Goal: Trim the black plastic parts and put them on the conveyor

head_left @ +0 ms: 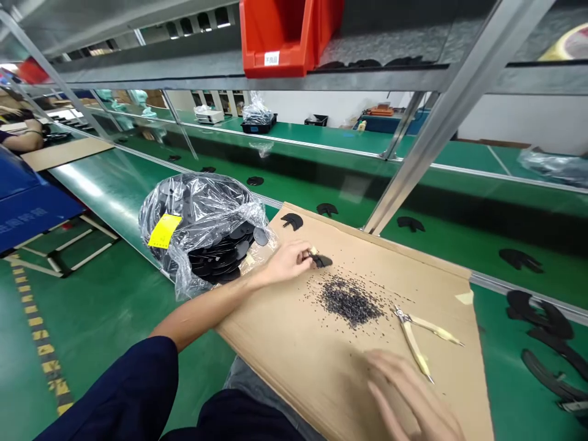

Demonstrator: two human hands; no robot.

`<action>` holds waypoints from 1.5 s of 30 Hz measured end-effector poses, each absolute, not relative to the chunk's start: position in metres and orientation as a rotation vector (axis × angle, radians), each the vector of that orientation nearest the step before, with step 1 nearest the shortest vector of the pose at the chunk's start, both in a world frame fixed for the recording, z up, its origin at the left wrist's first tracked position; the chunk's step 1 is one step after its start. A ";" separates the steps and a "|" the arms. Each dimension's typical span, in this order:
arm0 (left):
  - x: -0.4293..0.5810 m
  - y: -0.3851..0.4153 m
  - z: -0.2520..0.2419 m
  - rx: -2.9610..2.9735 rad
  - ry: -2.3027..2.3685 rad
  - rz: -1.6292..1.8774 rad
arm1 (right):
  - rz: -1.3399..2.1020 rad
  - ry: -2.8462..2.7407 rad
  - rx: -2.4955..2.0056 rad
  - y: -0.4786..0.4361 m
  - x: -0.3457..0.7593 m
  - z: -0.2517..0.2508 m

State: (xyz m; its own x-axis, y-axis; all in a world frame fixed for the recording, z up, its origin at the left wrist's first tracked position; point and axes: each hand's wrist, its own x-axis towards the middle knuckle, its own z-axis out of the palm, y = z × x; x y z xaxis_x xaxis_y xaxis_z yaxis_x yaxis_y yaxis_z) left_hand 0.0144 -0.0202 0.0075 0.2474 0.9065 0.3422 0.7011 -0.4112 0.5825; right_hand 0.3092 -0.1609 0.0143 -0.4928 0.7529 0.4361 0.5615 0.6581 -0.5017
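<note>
My left hand (288, 262) reaches out over a brown cardboard sheet (285, 343) and pinches a small black flat plastic part (321, 261) at its fingertips. My right hand (408, 398) hovers low over the cardboard's near edge, blurred, fingers spread and holding nothing. Yellow-handled cutting pliers (420, 337) lie on the cardboard just beyond the right hand. A heap of tiny black trimmings (350, 300) sits between the two hands. A clear plastic bag of black parts (204, 229) with a yellow label rests left of the left hand.
A green conveyor belt (459, 245) runs behind the cardboard, carrying black parts (411, 223). More black pieces (546, 318) lie at the right. A slanted metal post (427, 141) rises behind. A red bin (280, 37) sits on the shelf overhead. Another person's arm (22, 141) shows far left.
</note>
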 end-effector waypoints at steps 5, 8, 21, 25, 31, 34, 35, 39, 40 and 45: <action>0.034 -0.075 0.021 2.068 1.161 0.954 | 0.236 -2.260 -0.908 -0.105 0.266 0.018; 0.031 -0.091 0.026 1.978 1.057 0.877 | 0.543 -2.208 -0.801 -0.094 0.252 0.018; -0.070 -0.058 0.043 2.354 2.258 -0.182 | 1.198 -1.419 -1.154 -0.080 0.273 -0.001; -0.074 -0.060 0.052 2.345 2.331 -0.183 | 1.315 -1.266 -1.143 -0.083 0.275 -0.005; -0.037 -0.062 0.057 2.138 1.673 1.004 | 1.617 -1.099 -1.029 -0.091 0.271 -0.006; 0.004 -0.061 0.044 1.816 1.290 1.208 | 1.663 -1.092 -1.010 -0.093 0.270 -0.005; 0.017 -0.060 0.039 1.737 1.220 1.230 | 1.667 -1.086 -1.009 -0.093 0.270 -0.005; 0.056 -0.055 0.022 1.473 1.001 1.204 | 1.662 -1.037 -1.019 -0.093 0.271 -0.007; 0.062 -0.054 0.019 1.418 0.957 1.185 | 1.660 -1.026 -1.023 -0.093 0.272 -0.007; 0.076 -0.057 0.001 1.310 0.907 1.142 | 1.641 -1.035 -1.049 -0.093 0.273 -0.009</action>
State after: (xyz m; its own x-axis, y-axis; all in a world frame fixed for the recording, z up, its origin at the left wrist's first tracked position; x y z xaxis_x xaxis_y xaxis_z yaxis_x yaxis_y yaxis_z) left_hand 0.0762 -0.0573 0.0012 0.2361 0.9656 0.1093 -0.1120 -0.0847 0.9901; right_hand 0.2726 -0.0930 -0.0085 -0.2325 0.9547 -0.1856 -0.2437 -0.2419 -0.9392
